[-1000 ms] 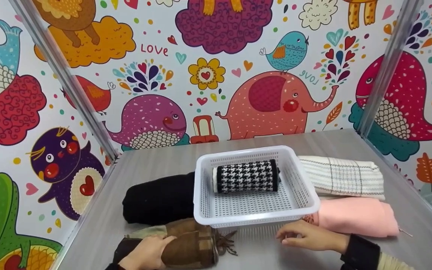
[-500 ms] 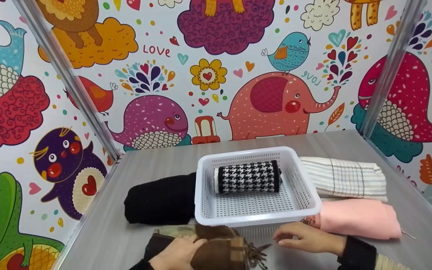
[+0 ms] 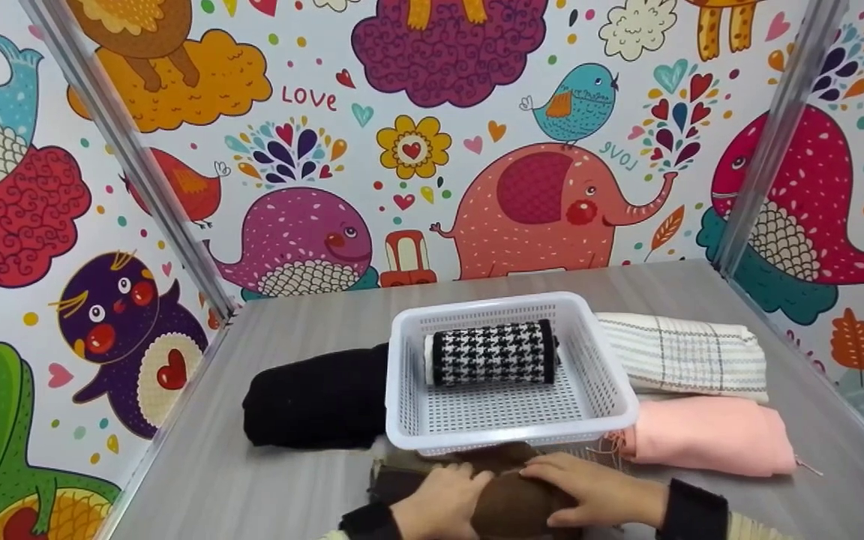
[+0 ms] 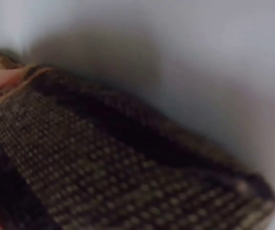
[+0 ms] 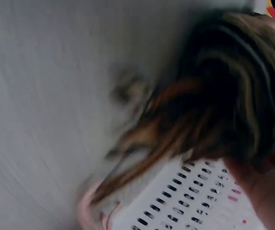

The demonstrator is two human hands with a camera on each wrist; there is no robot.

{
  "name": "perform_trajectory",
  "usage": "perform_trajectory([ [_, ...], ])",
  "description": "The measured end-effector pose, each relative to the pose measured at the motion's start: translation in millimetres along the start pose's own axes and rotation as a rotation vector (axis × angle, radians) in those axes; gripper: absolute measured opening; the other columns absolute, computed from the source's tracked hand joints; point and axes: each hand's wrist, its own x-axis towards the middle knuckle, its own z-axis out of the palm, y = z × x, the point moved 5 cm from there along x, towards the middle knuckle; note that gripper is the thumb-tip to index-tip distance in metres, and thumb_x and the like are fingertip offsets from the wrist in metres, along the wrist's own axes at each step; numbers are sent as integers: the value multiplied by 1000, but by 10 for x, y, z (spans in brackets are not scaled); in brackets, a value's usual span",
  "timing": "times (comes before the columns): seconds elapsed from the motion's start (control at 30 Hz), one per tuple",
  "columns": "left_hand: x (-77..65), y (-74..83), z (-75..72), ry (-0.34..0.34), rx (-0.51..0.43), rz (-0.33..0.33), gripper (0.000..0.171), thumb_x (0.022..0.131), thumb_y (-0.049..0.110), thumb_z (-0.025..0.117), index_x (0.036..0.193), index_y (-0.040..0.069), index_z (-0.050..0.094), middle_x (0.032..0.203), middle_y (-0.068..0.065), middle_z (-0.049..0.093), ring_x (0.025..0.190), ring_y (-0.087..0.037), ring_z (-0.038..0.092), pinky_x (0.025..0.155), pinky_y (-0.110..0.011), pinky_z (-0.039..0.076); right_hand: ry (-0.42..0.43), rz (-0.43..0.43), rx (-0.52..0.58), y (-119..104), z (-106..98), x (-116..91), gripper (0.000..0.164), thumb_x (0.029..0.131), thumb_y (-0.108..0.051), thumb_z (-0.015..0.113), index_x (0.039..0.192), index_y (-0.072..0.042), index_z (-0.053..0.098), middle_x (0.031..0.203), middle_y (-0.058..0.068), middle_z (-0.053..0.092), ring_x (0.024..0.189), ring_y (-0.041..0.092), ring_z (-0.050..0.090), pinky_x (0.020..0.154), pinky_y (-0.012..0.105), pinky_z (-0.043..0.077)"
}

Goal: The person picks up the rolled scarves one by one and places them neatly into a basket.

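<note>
A rolled brown plaid scarf [image 3: 507, 504] is in front of the white basket in the head view. My left hand [image 3: 439, 501] grips its left part from above. My right hand [image 3: 603, 491] grips the right end, thumb in front and fingers over the top. Dark woven cloth of the scarf [image 4: 104, 163] fills much of the left wrist view. In the right wrist view the coiled scarf end [image 5: 238, 91] shows blurred, its fringe [image 5: 171, 136] hanging out, with my right hand [image 5: 267, 189] around it. Its underside is hidden in the head view.
The perforated white basket [image 3: 511, 436] contains a rolled black-and-white houndstooth scarf [image 3: 492, 354]. Left of it lies a black roll [image 3: 312, 401]. On the right lie a white checked roll [image 3: 687, 356] and a pink roll [image 3: 709, 436]. Patterned walls surround the grey table [image 3: 214, 480].
My left hand has slid the brown scarf rightward along the basket's front. My right hand, free beside it before, now grips its right end. The basket and other rolls stay put.
</note>
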Motion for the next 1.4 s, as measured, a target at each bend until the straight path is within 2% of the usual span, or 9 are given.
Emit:
perform_trajectory([
  [0.23,334,271,37,-146,-26,-144,64,57,57,72,104,18,53,83,-2,57,70,-16,54,54,-29,41,-170,163,-58,135,63,-14,78,67,-47,74,131,-11,46,117,6,58,101,21,57,82,36,47],
  [0.4,410,314,30,-224,-108,-187,68,60,55,72,113,20,48,89,-2,56,77,-18,56,61,-32,44,-279,245,-67,224,77,-27,89,55,-45,80,131,-15,45,113,7,58,99,22,56,80,36,46],
  [0.67,137,88,-20,-159,-195,-213,91,50,64,75,121,17,45,92,-5,59,79,-19,57,59,-29,42,-254,286,-28,307,73,-59,87,50,-36,83,125,-13,46,102,8,60,84,18,59,69,31,48],
  [0.9,-95,-181,-22,-316,-290,-253,85,52,58,78,118,14,49,98,-7,61,86,-23,59,64,-34,48,-260,309,154,394,56,-99,61,52,-24,79,107,-14,53,81,-8,59,68,4,54,58,22,45],
  [1.07,-183,-335,55,-390,-527,-308,82,60,49,77,125,7,50,112,-9,62,98,-25,59,77,-35,49,-365,377,404,464,71,-124,55,54,-18,77,105,-18,55,87,-16,57,76,0,53,66,20,44],
  [1.17,-197,-379,117,-419,-690,-322,77,64,44,76,126,6,51,117,-5,61,103,-19,58,84,-32,47,-405,415,462,466,59,-120,63,56,-17,79,113,-18,52,95,-15,57,84,2,54,74,22,44],
  [1.27,-192,-416,161,-431,-819,-309,64,68,41,75,120,10,55,108,3,62,96,-10,57,83,-27,45,-400,422,358,413,12,-97,77,57,-23,81,124,-14,46,103,-6,59,91,9,56,80,27,45],
  [1.33,-193,-444,177,-423,-884,-306,54,72,43,72,116,14,58,101,8,62,92,-6,56,82,-25,44,-373,381,200,341,-32,-74,84,57,-27,81,130,-12,43,111,2,58,97,16,56,82,32,45],
  [1.4,-196,-476,193,-422,-924,-320,53,77,48,65,117,14,58,102,6,62,93,-8,56,83,-27,44,-321,285,15,254,-66,-54,88,58,-30,80,134,-9,40,117,8,55,102,21,54,85,36,44],
])
